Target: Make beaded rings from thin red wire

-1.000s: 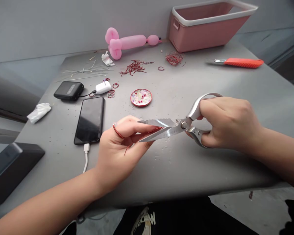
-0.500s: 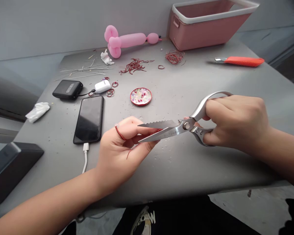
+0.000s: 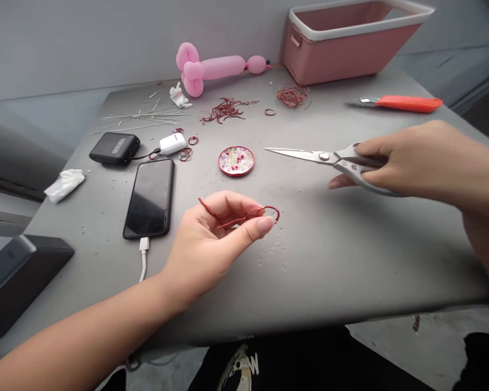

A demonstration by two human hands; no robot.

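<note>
My left hand (image 3: 224,233) pinches a loop of thin red wire (image 3: 277,213) between thumb and fingertips; a thin end of it trails back across the fingers. A red ring (image 3: 206,206) circles one finger of this hand. Off to the right, my right hand (image 3: 415,160) grips the handles of silver scissors (image 3: 324,156). Their blades are closed and point left above the table, apart from the wire. Past my left hand sits a small round red-rimmed dish (image 3: 236,175) of pale and red beads.
A phone (image 3: 150,198) on a white cable, a black power bank (image 3: 114,147) and a white case (image 3: 173,144) lie left. Behind are red wire scraps (image 3: 226,110), a wire coil (image 3: 292,96), a pink balloon (image 3: 222,67), a pink bin (image 3: 342,57) and a red-handled cutter (image 3: 409,103).
The scissors have moved away from my left hand, up and to the right, and their blades have closed. My left hand still holds the red wire, its loop now showing past the fingertips.
</note>
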